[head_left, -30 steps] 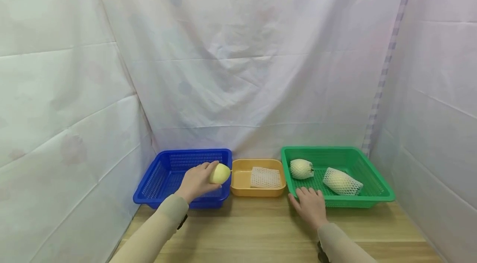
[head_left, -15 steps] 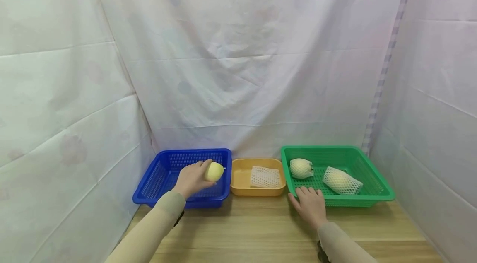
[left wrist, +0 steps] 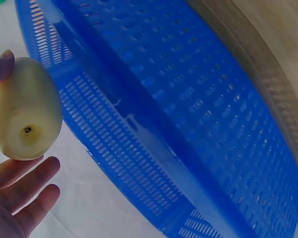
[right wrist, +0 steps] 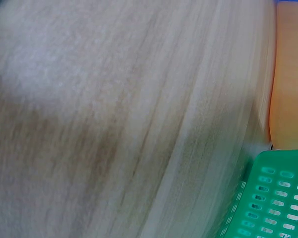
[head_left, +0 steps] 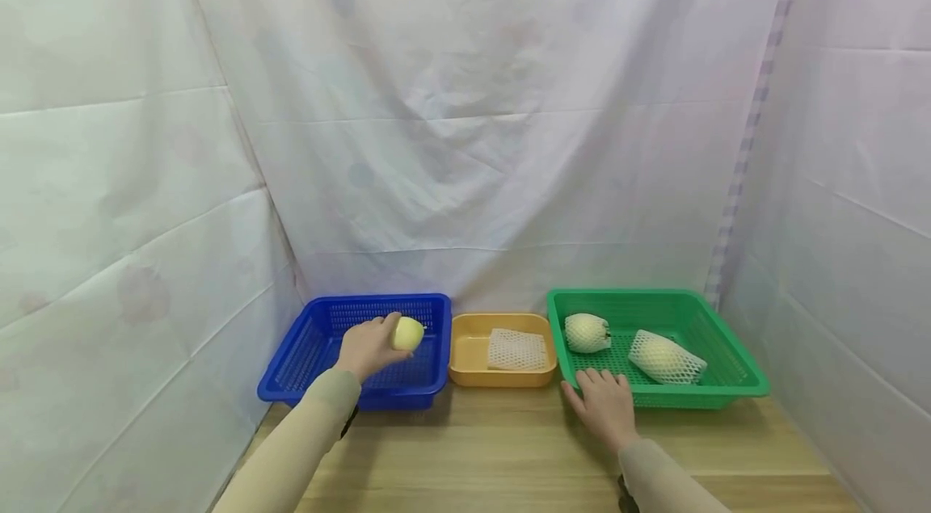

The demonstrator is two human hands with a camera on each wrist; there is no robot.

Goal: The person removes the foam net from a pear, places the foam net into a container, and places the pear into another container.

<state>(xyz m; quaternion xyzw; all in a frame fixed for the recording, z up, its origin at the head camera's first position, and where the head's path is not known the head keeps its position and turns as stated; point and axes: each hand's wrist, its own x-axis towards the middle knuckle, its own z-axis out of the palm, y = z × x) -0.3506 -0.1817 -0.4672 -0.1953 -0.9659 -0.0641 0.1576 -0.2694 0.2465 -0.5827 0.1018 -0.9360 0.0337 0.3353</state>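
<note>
My left hand (head_left: pixel 368 346) grips a pale yellow pear (head_left: pixel 408 334) between thumb and fingers, over the blue basket (head_left: pixel 440 359). Its stem points right in the head view. The left wrist view shows the dark blossom end of the pear (left wrist: pixel 27 129), with two fingers spread below it. My right hand (head_left: pixel 606 404) rests with relaxed fingers at the near left rim of the green basket (head_left: pixel 720 393). Inside that basket lie two pears in white foam nets, a left netted pear (head_left: pixel 586 333) and a right netted pear (head_left: pixel 663 358). In the right wrist view the hand is out of sight.
A shallow orange tray (head_left: pixel 465 376) stands between the two baskets, with a flat white foam net (head_left: pixel 516 350) in it. All three containers sit on a wooden table (head_left: pixel 494 448). White cloth (head_left: pixel 436 174) hangs behind and on both sides.
My left hand has carried the pear leftward, from the blue basket's right rim to above its inside. My right hand has stayed at the green basket.
</note>
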